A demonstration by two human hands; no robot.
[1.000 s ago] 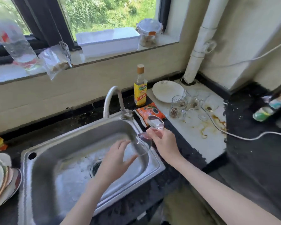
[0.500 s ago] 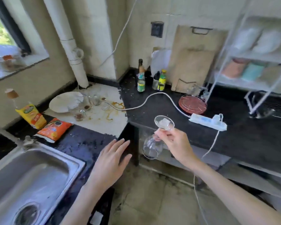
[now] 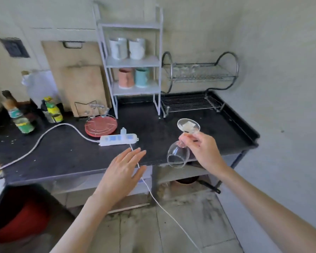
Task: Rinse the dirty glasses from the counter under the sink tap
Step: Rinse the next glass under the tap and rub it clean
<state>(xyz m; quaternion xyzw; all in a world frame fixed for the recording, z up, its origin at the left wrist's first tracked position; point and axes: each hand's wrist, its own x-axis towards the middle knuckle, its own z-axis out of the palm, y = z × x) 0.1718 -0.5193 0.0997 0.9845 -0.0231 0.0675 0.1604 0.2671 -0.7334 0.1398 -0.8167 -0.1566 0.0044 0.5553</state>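
My right hand point(image 3: 202, 150) pinches the stem of a clear stemmed glass point(image 3: 178, 155), held upside down and tilted, its round foot up and its bowl hanging over the front edge of the black counter point(image 3: 62, 154). My left hand point(image 3: 123, 170) hovers flat with straight fingers over the counter's front edge and holds nothing. A two-tier wire dish rack point(image 3: 197, 88) stands at the back right of the counter, with several clear glasses on its upper tier. The sink and tap are out of view.
A white power strip point(image 3: 119, 139) and its cable point(image 3: 44, 136) lie mid-counter, beside a red round plate point(image 3: 100, 126). A white shelf point(image 3: 131, 63) holds mugs. Bottles point(image 3: 22, 117) and wooden boards point(image 3: 80, 77) stand at the back left. A red bin point(image 3: 20, 218) sits low left.
The view has swung right from the sink to the black counter with the dish rack. My right hand carried the inverted glass along; my left hand left the glass and stays flat.
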